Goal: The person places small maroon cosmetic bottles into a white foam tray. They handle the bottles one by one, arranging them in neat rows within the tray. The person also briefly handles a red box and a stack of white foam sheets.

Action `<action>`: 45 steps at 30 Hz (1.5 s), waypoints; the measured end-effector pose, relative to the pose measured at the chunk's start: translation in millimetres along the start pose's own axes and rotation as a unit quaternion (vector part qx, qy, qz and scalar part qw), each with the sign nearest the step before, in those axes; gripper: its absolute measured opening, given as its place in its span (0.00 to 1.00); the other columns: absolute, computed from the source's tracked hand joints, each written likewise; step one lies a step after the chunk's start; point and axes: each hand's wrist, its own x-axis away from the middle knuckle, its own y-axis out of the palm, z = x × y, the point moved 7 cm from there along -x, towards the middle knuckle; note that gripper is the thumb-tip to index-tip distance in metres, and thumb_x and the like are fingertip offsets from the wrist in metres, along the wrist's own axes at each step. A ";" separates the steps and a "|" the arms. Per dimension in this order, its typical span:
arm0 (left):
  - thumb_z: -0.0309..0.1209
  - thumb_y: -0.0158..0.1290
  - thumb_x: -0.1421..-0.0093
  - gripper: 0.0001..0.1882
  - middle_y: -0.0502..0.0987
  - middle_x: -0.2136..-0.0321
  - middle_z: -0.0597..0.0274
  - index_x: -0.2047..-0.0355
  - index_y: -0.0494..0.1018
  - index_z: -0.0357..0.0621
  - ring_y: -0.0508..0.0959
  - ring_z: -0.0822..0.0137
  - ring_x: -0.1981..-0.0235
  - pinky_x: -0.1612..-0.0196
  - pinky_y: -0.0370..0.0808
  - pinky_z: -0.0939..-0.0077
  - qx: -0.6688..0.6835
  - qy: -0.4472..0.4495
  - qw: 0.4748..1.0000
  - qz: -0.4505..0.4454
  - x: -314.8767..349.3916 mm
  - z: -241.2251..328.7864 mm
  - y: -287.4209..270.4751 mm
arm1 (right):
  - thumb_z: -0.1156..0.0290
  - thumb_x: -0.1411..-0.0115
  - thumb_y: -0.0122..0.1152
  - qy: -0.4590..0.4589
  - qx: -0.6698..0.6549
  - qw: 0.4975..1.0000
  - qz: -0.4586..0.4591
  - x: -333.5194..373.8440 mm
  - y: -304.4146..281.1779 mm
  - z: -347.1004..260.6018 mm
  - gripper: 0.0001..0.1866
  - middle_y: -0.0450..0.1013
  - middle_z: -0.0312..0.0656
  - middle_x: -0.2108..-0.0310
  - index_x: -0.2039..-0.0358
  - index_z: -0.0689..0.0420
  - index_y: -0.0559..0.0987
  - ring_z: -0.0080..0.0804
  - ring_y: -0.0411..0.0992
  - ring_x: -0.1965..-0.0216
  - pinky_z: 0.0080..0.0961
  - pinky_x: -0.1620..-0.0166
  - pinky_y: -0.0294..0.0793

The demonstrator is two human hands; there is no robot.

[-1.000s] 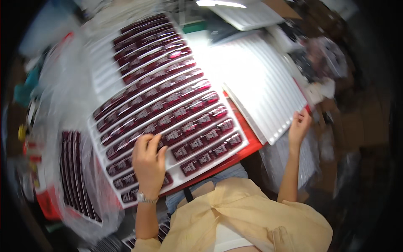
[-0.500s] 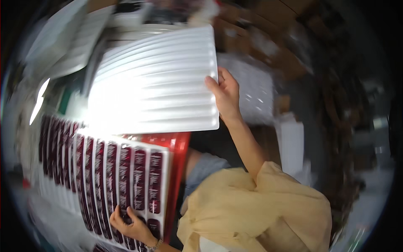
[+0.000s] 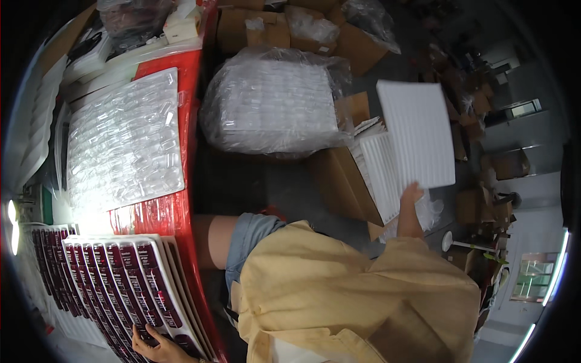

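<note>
Out to my right, my right hand is closed on the lower edge of a white ridged tray. That tray is held up beside an open cardboard box with similar white ridged trays standing in it. At the lower left, my left hand lies with fingers apart on the top tray of a stack. Rows of dark maroon labelled pieces fill that top tray. The stack rests on a red-covered table. Some of my left hand is cut off by the lower edge.
A tray of clear plastic compartments lies farther along the table. Beyond the table sits a bundle of clear trays in plastic wrap. Cardboard boxes stand at the back. A lamp glares at the left edge, and a white stand is at right.
My right hand has carried the white ridged tray from above the table to the right, beside the cardboard box. The view has swung right. My left hand stays on the maroon-filled tray.
</note>
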 end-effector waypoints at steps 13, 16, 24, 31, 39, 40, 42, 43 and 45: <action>0.37 0.53 0.37 0.18 0.74 0.59 0.50 0.55 0.74 0.33 0.73 0.57 0.56 0.50 0.68 0.65 -0.077 0.046 0.996 0.003 1.1 2.1 -6.3 | 0.59 0.42 0.57 0.083 0.246 0.955 -0.143 54.3 -56.8 95.1 0.26 0.71 0.63 0.55 0.53 0.69 0.70 0.56 0.70 0.51 0.44 0.48 0.70; 0.38 0.52 0.36 0.19 0.74 0.57 0.49 0.54 0.73 0.32 0.73 0.57 0.56 0.51 0.68 0.66 -0.071 0.072 0.995 -0.010 -2.1 11.7 -9.5 | 0.57 0.43 0.58 0.155 0.423 0.889 -0.080 45.7 -36.2 110.2 0.26 0.69 0.57 0.53 0.53 0.64 0.70 0.52 0.68 0.49 0.45 0.48 0.71; 0.31 0.54 0.39 0.15 0.74 0.61 0.53 0.56 0.73 0.33 0.74 0.59 0.60 0.55 0.72 0.64 0.026 0.102 0.986 0.128 18.0 107.8 -25.8 | 0.73 0.43 0.59 -0.303 -0.073 0.904 -0.293 170.5 121.1 -146.1 0.19 0.70 0.54 0.54 0.51 0.66 0.72 0.46 0.70 0.52 0.35 0.47 0.68; 0.25 0.53 0.41 0.10 0.76 0.67 0.50 0.61 0.75 0.30 0.75 0.53 0.63 0.59 0.72 0.60 0.127 0.295 0.947 -0.003 27.6 226.2 48.7 | 0.53 0.35 0.49 -0.241 -0.062 0.799 -0.547 273.6 249.8 -213.9 0.26 0.71 0.51 0.50 0.50 0.65 0.73 0.43 0.70 0.50 0.32 0.45 0.65; 0.24 0.60 0.53 0.13 0.75 0.70 0.60 0.65 0.77 0.41 0.73 0.57 0.68 0.62 0.68 0.64 0.234 0.376 0.864 -0.241 47.3 315.4 134.1 | 0.34 0.38 0.40 0.010 -0.134 0.768 -0.626 299.2 258.7 -209.6 0.45 0.65 0.50 0.43 0.43 0.69 0.67 0.36 0.63 0.43 0.28 0.41 0.60; 0.24 0.61 0.54 0.14 0.75 0.70 0.61 0.64 0.77 0.42 0.73 0.58 0.68 0.62 0.68 0.65 0.236 0.390 0.851 -0.262 47.3 324.3 141.5 | 0.35 0.38 0.41 0.068 -0.124 0.759 -0.636 287.0 278.1 -183.6 0.45 0.65 0.50 0.43 0.43 0.69 0.67 0.36 0.63 0.43 0.28 0.41 0.60; 0.25 0.62 0.54 0.15 0.74 0.70 0.63 0.63 0.76 0.43 0.73 0.60 0.69 0.62 0.67 0.66 0.264 0.395 0.838 -0.267 43.0 334.0 147.3 | 0.37 0.38 0.44 0.088 -0.121 0.758 -0.636 287.8 277.4 -191.2 0.43 0.67 0.49 0.45 0.44 0.69 0.68 0.34 0.65 0.45 0.27 0.43 0.62; 0.25 0.62 0.53 0.15 0.74 0.70 0.64 0.63 0.76 0.43 0.73 0.62 0.69 0.63 0.67 0.68 0.264 0.398 0.839 -0.261 39.1 337.3 146.6 | 0.38 0.38 0.45 0.083 -0.115 0.759 -0.635 288.1 277.7 -195.7 0.42 0.68 0.49 0.45 0.44 0.69 0.68 0.34 0.65 0.45 0.27 0.43 0.62; 0.25 0.62 0.53 0.15 0.75 0.70 0.64 0.63 0.76 0.43 0.73 0.62 0.69 0.63 0.67 0.68 0.259 0.393 0.843 -0.261 35.1 333.8 149.5 | 0.40 0.38 0.48 0.053 -0.100 0.770 -0.628 290.9 269.1 -215.5 0.40 0.69 0.48 0.46 0.45 0.69 0.70 0.33 0.66 0.46 0.26 0.44 0.63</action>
